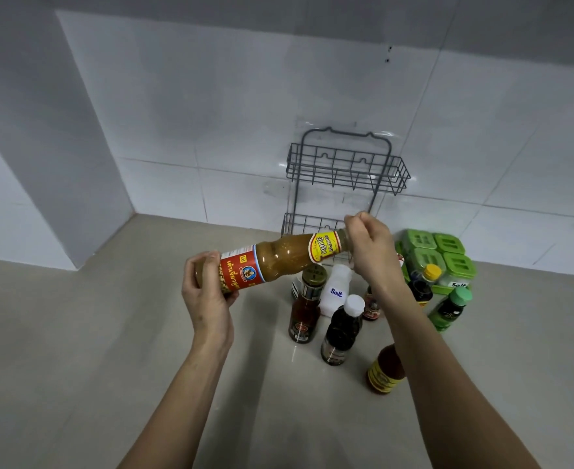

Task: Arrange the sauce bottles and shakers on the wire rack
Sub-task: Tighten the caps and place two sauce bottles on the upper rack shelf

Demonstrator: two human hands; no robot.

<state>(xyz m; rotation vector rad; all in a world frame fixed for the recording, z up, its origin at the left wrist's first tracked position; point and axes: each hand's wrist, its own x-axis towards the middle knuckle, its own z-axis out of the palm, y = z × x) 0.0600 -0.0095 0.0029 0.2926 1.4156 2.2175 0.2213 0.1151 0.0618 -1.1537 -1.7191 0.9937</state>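
Above the counter (109, 350), in front of the wire rack (346, 170):

Item held: brown sauce bottle (278, 257), lying almost sideways in the air, base toward me on the left, neck toward the rack. My left hand (207, 292) is wrapped round the base end over the red label; my right hand (370, 245) is closed over the neck and cap. Cap itself hidden by my fingers, so I cannot tell whether it is tight.

Rack: two tiers fixed to the tiled wall; upper tier bare, lower tier partly hidden behind the bottle.

Waiting on the counter, directly under the held bottle: dark red sauce bottle (305, 309), white salt shaker (334, 291), dark bottle with white cap (343, 330), yellow-labelled bottle (385, 370), green-capped bottle (449, 309), yellow-capped bottle (422, 286), green seasoning box (434, 255).

Risks, as I judge them:
- Bottle held flat: a loose cap would leak onto the items below.
- Grip shared at the two ends only; letting go with either hand early would let the bottle swing or drop into the cluster and topple it.
- Tipping it upright near the rack, the base could strike the lower tier's front wire.
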